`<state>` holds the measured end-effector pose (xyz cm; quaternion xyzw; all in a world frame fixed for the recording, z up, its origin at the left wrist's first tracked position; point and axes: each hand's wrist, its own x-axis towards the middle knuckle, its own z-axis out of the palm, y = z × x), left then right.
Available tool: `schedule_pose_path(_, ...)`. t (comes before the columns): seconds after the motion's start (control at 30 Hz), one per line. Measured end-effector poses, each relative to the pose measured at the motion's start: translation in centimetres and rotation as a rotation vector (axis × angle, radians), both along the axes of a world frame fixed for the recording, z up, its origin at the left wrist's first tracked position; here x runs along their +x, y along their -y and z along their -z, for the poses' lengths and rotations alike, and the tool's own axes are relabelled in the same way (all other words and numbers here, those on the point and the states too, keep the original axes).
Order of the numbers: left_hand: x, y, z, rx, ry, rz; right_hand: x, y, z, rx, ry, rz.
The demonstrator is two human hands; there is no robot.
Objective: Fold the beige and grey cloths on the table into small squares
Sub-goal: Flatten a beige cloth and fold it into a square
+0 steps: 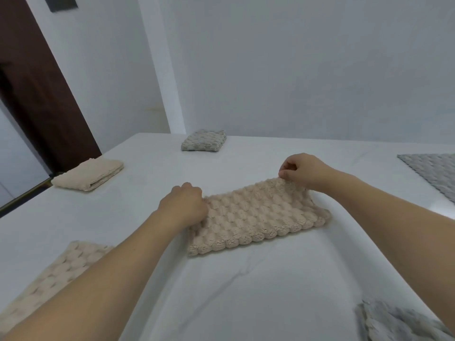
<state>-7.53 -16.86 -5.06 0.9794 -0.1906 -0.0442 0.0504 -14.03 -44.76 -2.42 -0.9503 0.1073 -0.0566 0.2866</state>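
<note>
A bumpy beige cloth (pixel 256 217), folded into a long strip, lies in the middle of the white table (pixel 246 291). My left hand (pixel 183 205) grips its left end, with the fingers curled into the fabric. My right hand (pixel 301 172) pinches the far right corner and holds it raised above the table. A folded beige cloth (pixel 88 174) sits at the far left and a folded grey cloth (pixel 204 141) at the back. An unfolded beige cloth (pixel 49 276) lies at the near left. Grey cloths lie at the right edge (pixel 430 172) and the near right corner (pixel 398 323).
A white wall stands right behind the table's back edge. A dark brown door (pixel 37 82) is beyond the table's left edge. The table covering shows creases in front of the beige strip.
</note>
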Motion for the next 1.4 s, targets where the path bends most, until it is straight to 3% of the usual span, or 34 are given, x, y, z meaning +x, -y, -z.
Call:
schedule_pose_path(0.2,1.1,0.1,1.1,-0.088,-0.019,0.004,0.8,0.7,2.5,-0.035,-0.188,0.004)
schedule_pose_path(0.37,1.4,0.1,0.7,-0.281,-0.297,-0.08,0.7,0.6,1.8,-0.01,-0.274,0.001)
schedule_pose_path(0.47,1.4,0.6,0.4,-0.408,-0.346,-0.087,0.6,0.7,0.9,-0.075,-0.4,-0.003)
schedule_pose_path(0.77,0.2,1.6,-0.6,-0.306,-0.3,0.064,-1.4,2.6,-0.8,0.086,-0.529,0.006)
schedule_pose_path(0.93,-0.2,2.3,-0.9,-0.14,-0.275,0.089,-2.4,4.3,-0.5,0.177,-0.409,0.006)
schedule_pose_path(1.1,0.7,3.2,-0.9,-0.097,-0.244,0.082,-2.7,5.5,1.0,0.106,-0.267,0.023)
schedule_pose_path(1.23,1.3,3.6,-0.3,-0.134,-0.117,0.125,-2.5,6.0,1.7,0.052,-0.146,0.093)
schedule_pose_path(1.4,0.6,5.4,0.8,0.053,0.146,0.039,-2.5,3.5,2.3,-0.211,-0.021,0.204)
